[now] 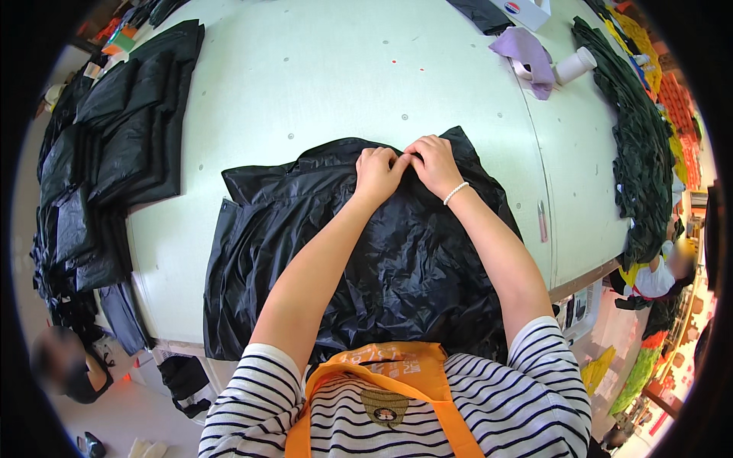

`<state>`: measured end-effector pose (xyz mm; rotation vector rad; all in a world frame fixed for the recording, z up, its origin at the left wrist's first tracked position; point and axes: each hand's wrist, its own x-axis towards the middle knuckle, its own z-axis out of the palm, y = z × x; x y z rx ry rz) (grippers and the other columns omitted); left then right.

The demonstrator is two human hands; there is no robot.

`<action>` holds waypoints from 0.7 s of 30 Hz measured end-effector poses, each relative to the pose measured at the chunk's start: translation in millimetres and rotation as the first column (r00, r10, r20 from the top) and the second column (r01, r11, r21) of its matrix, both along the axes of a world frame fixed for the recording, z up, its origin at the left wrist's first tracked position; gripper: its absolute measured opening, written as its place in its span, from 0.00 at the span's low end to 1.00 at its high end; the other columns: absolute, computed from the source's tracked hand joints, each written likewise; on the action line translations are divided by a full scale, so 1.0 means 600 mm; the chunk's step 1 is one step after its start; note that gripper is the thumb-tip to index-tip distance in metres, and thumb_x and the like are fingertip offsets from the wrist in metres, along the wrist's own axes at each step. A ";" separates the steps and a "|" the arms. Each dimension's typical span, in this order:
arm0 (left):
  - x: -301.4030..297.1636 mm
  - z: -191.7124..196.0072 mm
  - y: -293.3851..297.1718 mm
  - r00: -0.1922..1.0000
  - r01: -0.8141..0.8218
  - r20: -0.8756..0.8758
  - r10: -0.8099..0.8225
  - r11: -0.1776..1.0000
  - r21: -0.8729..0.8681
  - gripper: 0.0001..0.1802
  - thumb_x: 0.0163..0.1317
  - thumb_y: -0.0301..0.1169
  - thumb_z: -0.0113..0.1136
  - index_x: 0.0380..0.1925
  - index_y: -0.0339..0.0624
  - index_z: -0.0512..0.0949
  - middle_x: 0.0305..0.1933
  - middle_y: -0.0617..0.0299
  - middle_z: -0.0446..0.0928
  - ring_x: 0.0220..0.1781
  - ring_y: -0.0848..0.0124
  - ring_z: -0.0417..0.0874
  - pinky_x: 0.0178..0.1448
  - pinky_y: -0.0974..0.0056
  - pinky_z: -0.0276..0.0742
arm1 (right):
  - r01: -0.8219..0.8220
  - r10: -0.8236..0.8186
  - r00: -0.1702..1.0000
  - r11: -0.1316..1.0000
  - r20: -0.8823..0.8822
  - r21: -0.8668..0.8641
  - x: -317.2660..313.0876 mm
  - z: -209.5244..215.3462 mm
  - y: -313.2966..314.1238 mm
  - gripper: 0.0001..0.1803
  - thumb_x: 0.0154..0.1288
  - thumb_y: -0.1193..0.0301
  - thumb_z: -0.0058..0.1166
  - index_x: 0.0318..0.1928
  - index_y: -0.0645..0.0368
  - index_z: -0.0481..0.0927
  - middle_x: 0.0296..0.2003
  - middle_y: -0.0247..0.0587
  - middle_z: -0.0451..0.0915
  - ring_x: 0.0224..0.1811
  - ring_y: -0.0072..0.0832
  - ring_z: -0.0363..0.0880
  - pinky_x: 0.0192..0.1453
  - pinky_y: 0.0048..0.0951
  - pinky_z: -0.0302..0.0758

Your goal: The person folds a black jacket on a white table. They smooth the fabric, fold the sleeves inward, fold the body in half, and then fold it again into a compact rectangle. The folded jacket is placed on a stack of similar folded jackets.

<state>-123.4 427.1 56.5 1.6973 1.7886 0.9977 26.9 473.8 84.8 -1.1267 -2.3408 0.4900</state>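
A black, shiny garment, thin and crinkled, lies spread over the near part of the pale table. Its far edge is folded and raised, with a pointed corner on each side. At the middle of that edge my left hand pinches the fabric, fingers closed. My right hand, wearing a bead bracelet at the wrist, grips the same edge right beside it. The fingertips of both hands nearly meet, and what lies between them is too small to make out. Below, the garment reaches my orange apron.
Folded black garments are stacked along the left side. A long heap of black garments lines the right edge. A small bladed tool lies right of my arm; a purple cloth and white roll lie farther back. People sit at both sides.
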 end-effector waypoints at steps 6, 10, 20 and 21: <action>-0.019 0.005 0.005 0.994 0.076 0.072 -0.077 0.997 0.006 0.11 0.60 0.35 0.55 0.25 0.39 0.80 0.31 0.54 0.80 0.41 0.53 0.77 0.47 0.53 0.72 | -0.005 0.005 1.000 1.000 0.010 0.009 0.016 0.010 0.005 0.03 0.55 0.72 0.60 0.30 0.55 0.79 0.32 0.35 0.79 0.43 0.35 0.75 0.51 0.35 0.67; -0.050 0.042 0.001 0.876 0.147 -0.473 -0.097 0.987 0.070 0.12 0.59 0.33 0.54 0.23 0.38 0.79 0.30 0.52 0.79 0.38 0.54 0.79 0.44 0.53 0.75 | 0.020 -0.020 1.000 0.999 -0.008 0.043 0.033 -0.005 0.019 0.04 0.53 0.74 0.61 0.28 0.58 0.79 0.31 0.39 0.79 0.41 0.38 0.75 0.48 0.37 0.71; -0.267 0.044 -0.093 0.825 -0.144 -0.548 0.139 0.989 0.034 0.09 0.59 0.33 0.57 0.31 0.39 0.81 0.41 0.54 0.78 0.47 0.54 0.76 0.50 0.54 0.72 | 0.217 -0.221 0.970 0.975 -0.104 -0.051 0.075 -0.040 0.034 0.05 0.54 0.73 0.60 0.30 0.61 0.78 0.33 0.44 0.79 0.42 0.43 0.75 0.49 0.38 0.72; -0.278 0.057 -0.100 0.871 -0.104 -0.473 0.134 0.991 0.088 0.09 0.59 0.34 0.59 0.33 0.40 0.81 0.43 0.55 0.77 0.48 0.54 0.75 0.51 0.54 0.71 | 0.209 -0.220 0.967 0.973 -0.127 -0.093 0.079 -0.036 0.030 0.06 0.54 0.73 0.60 0.30 0.61 0.78 0.33 0.45 0.79 0.42 0.44 0.75 0.49 0.38 0.72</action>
